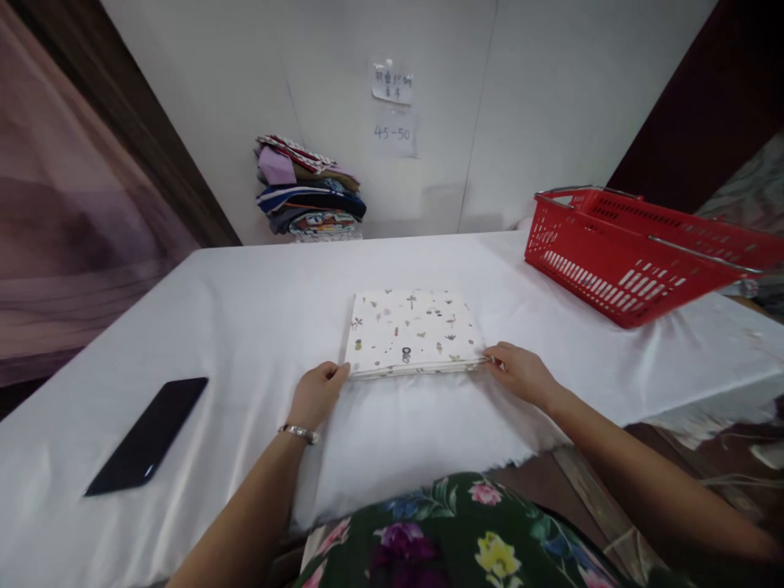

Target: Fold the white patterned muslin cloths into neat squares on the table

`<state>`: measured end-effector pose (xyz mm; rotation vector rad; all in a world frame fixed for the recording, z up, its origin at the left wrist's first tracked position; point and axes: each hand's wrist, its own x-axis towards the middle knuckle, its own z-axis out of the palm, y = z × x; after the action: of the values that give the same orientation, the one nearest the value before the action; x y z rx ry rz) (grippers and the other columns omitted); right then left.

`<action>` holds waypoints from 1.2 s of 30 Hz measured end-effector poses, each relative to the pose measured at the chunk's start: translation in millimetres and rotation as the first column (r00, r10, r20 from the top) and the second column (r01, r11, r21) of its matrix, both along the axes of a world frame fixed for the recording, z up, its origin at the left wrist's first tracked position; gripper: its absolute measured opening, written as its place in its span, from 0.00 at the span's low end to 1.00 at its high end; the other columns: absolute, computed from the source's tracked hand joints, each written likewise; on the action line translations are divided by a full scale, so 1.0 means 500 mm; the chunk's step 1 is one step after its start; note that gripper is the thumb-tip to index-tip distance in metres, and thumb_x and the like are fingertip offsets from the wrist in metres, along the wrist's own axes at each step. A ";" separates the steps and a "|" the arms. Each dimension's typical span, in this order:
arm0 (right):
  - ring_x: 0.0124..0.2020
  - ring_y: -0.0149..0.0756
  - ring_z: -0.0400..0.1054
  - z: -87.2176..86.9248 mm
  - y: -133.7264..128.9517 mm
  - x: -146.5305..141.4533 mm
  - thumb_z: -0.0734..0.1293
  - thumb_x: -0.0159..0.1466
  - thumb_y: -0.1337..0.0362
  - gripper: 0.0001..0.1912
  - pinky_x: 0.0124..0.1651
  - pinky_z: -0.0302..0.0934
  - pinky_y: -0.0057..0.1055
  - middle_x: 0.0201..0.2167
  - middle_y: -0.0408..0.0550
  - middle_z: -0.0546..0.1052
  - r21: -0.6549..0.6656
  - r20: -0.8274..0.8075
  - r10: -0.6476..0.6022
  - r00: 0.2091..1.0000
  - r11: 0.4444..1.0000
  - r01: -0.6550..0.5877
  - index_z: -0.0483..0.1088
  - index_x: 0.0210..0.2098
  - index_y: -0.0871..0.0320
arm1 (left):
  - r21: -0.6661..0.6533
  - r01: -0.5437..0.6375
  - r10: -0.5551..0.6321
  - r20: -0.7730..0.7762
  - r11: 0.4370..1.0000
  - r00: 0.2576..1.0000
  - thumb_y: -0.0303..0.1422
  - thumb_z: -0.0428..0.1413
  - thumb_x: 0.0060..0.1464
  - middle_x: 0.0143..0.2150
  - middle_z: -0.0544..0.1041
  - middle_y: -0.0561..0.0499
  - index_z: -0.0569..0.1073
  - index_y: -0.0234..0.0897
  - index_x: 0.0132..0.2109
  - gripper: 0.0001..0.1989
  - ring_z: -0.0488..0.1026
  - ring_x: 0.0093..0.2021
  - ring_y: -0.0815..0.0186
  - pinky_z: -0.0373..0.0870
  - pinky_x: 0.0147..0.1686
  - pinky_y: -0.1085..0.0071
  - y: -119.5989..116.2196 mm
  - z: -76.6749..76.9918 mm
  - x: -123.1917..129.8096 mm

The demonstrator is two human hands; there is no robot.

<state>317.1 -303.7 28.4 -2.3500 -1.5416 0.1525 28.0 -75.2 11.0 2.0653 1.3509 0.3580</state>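
A folded white cloth (416,331) with small printed plants and animals lies flat on the white-covered table in front of me. My left hand (319,392) pinches its near left corner between thumb and fingers. At the near right corner, my right hand (518,371) has thumb and fingertips closed on the folded edge. Several layers show along the cloth's near side. A bracelet (299,433) circles my left wrist.
A black phone (150,437) rests on the table at the left. A red plastic basket (612,253) stands at the back right. Folded fabrics (309,196) are stacked against the wall beyond the table (257,302). Handwritten paper notes (395,133) hang there.
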 end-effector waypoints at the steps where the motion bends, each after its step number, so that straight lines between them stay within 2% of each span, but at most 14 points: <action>1: 0.35 0.36 0.67 0.013 0.007 -0.003 0.58 0.60 0.63 0.14 0.37 0.58 0.30 0.37 0.47 0.73 0.046 0.026 0.012 1.000 0.999 -0.014 0.70 0.42 0.54 | 0.041 0.004 -0.003 -0.025 0.999 1.000 0.47 0.46 0.50 0.19 0.69 0.54 0.67 0.38 0.24 0.18 0.67 0.23 0.66 0.58 0.24 0.72 0.000 0.006 0.002; 3: 0.44 0.39 0.66 0.037 0.032 -0.017 0.58 0.60 0.63 0.16 0.43 0.60 0.33 0.44 0.50 0.71 0.178 0.049 0.066 0.997 0.981 -0.074 0.68 0.46 0.54 | 0.189 0.017 -0.010 -0.034 0.982 0.999 0.45 0.47 0.51 0.29 0.74 0.51 0.70 0.38 0.31 0.15 0.70 0.30 0.64 0.62 0.29 0.71 -0.004 0.023 0.014; 5: 0.53 0.41 0.60 0.049 0.073 -0.034 0.57 0.61 0.61 0.19 0.51 0.57 0.37 0.53 0.51 0.66 0.281 0.058 0.166 0.984 0.944 -0.175 0.65 0.51 0.54 | 0.393 0.075 -0.085 0.008 0.916 0.996 0.41 0.47 0.52 0.41 0.74 0.46 0.70 0.37 0.41 0.15 0.70 0.41 0.61 0.64 0.39 0.68 -0.013 0.040 0.041; 7: 0.60 0.43 0.50 0.044 0.121 -0.047 0.56 0.62 0.58 0.22 0.58 0.50 0.41 0.59 0.52 0.59 0.292 0.073 0.240 0.968 0.923 -0.251 0.60 0.55 0.55 | 0.557 0.213 -0.249 -0.011 0.803 0.968 0.40 0.45 0.55 0.52 0.70 0.43 0.68 0.36 0.49 0.19 0.64 0.53 0.60 0.58 0.51 0.65 -0.021 0.048 0.077; 9: 0.64 0.45 0.41 0.022 0.164 -0.047 0.56 0.62 0.53 0.28 0.61 0.42 0.45 0.63 0.53 0.51 0.198 0.074 0.238 0.969 0.948 -0.248 0.55 0.59 0.57 | 0.598 0.361 -0.351 -0.139 0.715 0.926 0.42 0.43 0.57 0.60 0.62 0.43 0.64 0.35 0.55 0.23 0.53 0.61 0.57 0.48 0.58 0.60 -0.022 0.040 0.110; 12: 0.65 0.48 0.35 -0.028 0.197 -0.026 0.54 0.61 0.46 0.36 0.62 0.35 0.49 0.64 0.57 0.46 -0.047 0.024 0.108 0.994 0.993 -0.107 0.50 0.61 0.62 | 0.486 0.446 -0.338 -0.296 0.752 0.893 0.48 0.41 0.56 0.63 0.56 0.43 0.60 0.35 0.58 0.29 0.47 0.64 0.55 0.43 0.60 0.56 -0.010 0.003 0.134; 15: 0.65 0.46 0.33 -0.067 0.194 -0.004 0.50 0.61 0.43 0.38 0.62 0.33 0.48 0.65 0.56 0.44 -0.152 0.012 0.058 0.998 0.987 -0.055 0.49 0.62 0.62 | 0.449 0.436 -0.313 -0.324 0.780 0.893 0.51 0.38 0.56 0.65 0.52 0.43 0.58 0.35 0.60 0.32 0.43 0.65 0.57 0.40 0.60 0.55 0.006 -0.032 0.129; 18: 0.65 0.46 0.33 -0.077 0.183 0.004 0.49 0.61 0.42 0.38 0.62 0.33 0.48 0.65 0.55 0.44 -0.152 0.007 0.072 0.997 0.986 -0.070 0.49 0.62 0.61 | 0.382 0.439 -0.323 -0.332 0.814 0.887 0.52 0.37 0.55 0.65 0.49 0.44 0.57 0.36 0.61 0.33 0.41 0.65 0.56 0.39 0.60 0.53 0.013 -0.033 0.120; 22: 0.65 0.46 0.34 -0.058 0.205 0.009 0.47 0.61 0.42 0.38 0.62 0.34 0.47 0.65 0.55 0.45 -0.133 0.010 0.063 0.998 0.989 -0.061 0.47 0.63 0.60 | 0.173 0.457 -0.376 -0.360 0.872 0.854 0.57 0.35 0.52 0.65 0.50 0.42 0.58 0.37 0.60 0.37 0.43 0.65 0.53 0.43 0.58 0.48 0.028 0.016 0.143; 24: 0.65 0.45 0.32 -0.044 0.237 0.017 0.47 0.61 0.42 0.39 0.62 0.33 0.46 0.65 0.54 0.43 -0.092 0.055 0.057 0.997 0.994 -0.052 0.46 0.63 0.61 | 0.169 0.440 -0.361 -0.358 0.882 0.861 0.57 0.33 0.52 0.65 0.51 0.43 0.57 0.38 0.60 0.37 0.43 0.65 0.54 0.42 0.58 0.47 0.046 0.042 0.175; 26: 0.65 0.45 0.30 -0.035 0.277 0.030 0.47 0.61 0.42 0.39 0.62 0.31 0.45 0.65 0.54 0.42 -0.056 0.101 0.054 0.993 0.997 -0.048 0.46 0.63 0.63 | 0.261 0.436 -0.336 -0.350 0.861 0.874 0.56 0.33 0.53 0.66 0.48 0.46 0.55 0.38 0.61 0.37 0.40 0.66 0.57 0.37 0.60 0.50 0.072 0.053 0.212; 28: 0.65 0.45 0.31 -0.038 0.313 0.049 0.48 0.62 0.43 0.39 0.62 0.31 0.46 0.65 0.56 0.43 -0.049 0.126 0.027 0.992 0.999 -0.021 0.48 0.62 0.64 | 0.316 0.421 -0.301 -0.364 0.851 0.881 0.54 0.34 0.54 0.67 0.44 0.47 0.53 0.37 0.62 0.36 0.36 0.66 0.58 0.33 0.61 0.53 0.104 0.044 0.241; 30: 0.65 0.46 0.33 -0.054 0.335 0.071 0.49 0.62 0.44 0.38 0.62 0.33 0.46 0.65 0.57 0.45 -0.063 0.119 -0.008 0.993 0.998 0.016 0.49 0.62 0.65 | 0.268 0.382 -0.267 -0.382 0.884 0.885 0.53 0.34 0.54 0.67 0.42 0.48 0.51 0.37 0.63 0.36 0.35 0.66 0.57 0.34 0.61 0.52 0.134 0.022 0.256; 36: 0.65 0.45 0.35 -0.105 0.337 0.106 0.50 0.62 0.44 0.37 0.61 0.37 0.47 0.64 0.55 0.47 -0.010 0.060 -0.020 0.998 1.000 0.021 0.49 0.62 0.63 | 0.231 0.344 -0.272 -0.294 0.910 0.916 0.54 0.36 0.53 0.67 0.40 0.52 0.49 0.41 0.64 0.36 0.32 0.66 0.57 0.44 0.59 0.52 0.171 -0.037 0.251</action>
<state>370.4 -135.0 -24.3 -2.3982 -1.5475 0.0864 153.6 10.4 -7.3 2.5926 1.1313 0.1502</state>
